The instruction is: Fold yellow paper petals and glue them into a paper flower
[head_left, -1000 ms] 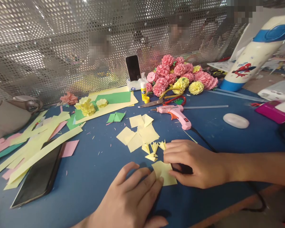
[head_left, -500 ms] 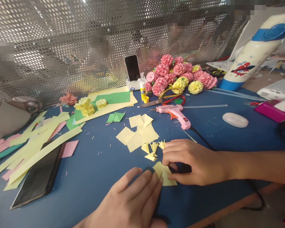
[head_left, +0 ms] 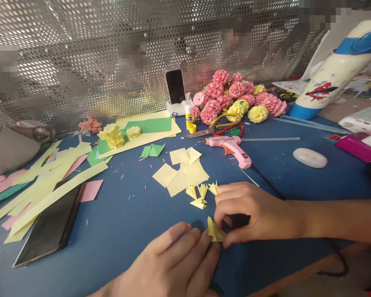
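My right hand [head_left: 253, 212] pinches a small yellow paper square [head_left: 214, 231], which is partly folded up off the blue table [head_left: 126, 214]. My left hand [head_left: 173, 264] lies low at the front, its fingertips pressed against the same paper's left edge. Just beyond my right hand lie several small folded yellow petals [head_left: 200, 194]. Behind them lies a loose pile of flat yellow squares [head_left: 181, 171].
A pink glue gun [head_left: 230, 146], scissors [head_left: 214, 131], a glue stick [head_left: 188, 116] and pink and yellow paper flowers [head_left: 235, 99] lie behind. A phone [head_left: 48, 229] and paper strips [head_left: 43, 185] lie left. A white oval object [head_left: 310, 157] and a large bottle [head_left: 334, 70] sit right.
The yellow square lay flat under both hands; my right hand has folded it up into a narrower, raised shape. My left hand slid slightly right toward it.
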{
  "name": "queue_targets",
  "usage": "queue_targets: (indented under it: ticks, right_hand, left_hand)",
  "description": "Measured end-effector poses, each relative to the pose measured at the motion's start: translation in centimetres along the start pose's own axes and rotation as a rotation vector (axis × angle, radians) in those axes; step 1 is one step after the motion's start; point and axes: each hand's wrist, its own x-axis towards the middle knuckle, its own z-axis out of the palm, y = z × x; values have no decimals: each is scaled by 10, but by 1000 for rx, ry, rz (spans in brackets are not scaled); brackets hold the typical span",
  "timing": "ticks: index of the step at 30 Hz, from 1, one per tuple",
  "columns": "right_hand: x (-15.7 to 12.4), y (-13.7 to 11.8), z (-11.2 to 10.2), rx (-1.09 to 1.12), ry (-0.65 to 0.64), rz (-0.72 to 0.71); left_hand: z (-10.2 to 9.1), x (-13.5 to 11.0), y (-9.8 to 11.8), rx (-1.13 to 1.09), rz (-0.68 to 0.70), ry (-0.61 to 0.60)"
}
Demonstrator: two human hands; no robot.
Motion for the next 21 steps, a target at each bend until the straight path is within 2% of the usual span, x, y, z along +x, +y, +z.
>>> queue_targets:
  ticks: [6, 13, 21]
  right_hand:
    - [-1, 0, -2, -204, -34, -132]
    - [-5, 0, 2, -219, 66, -23]
    - [-9, -4, 0, -372, 88, -125]
  left_hand:
    - [-4, 1, 0, 3, 11, -7]
    - [-10, 1, 0, 82, 114, -47]
    - [-10, 2, 0, 78, 119, -74]
